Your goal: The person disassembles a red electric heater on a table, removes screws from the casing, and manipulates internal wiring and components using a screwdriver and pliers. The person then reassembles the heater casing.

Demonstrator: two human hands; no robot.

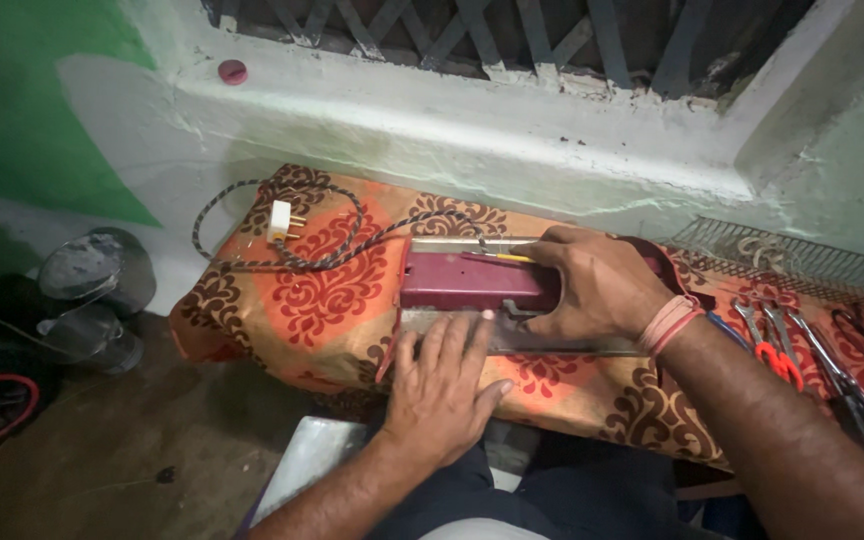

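The right hand grips the maroon iron lying on an orange patterned cloth. The left hand lies flat, its fingertips at the iron's metal plate. A braided cord ends in a white plug. Pliers lie to the right.
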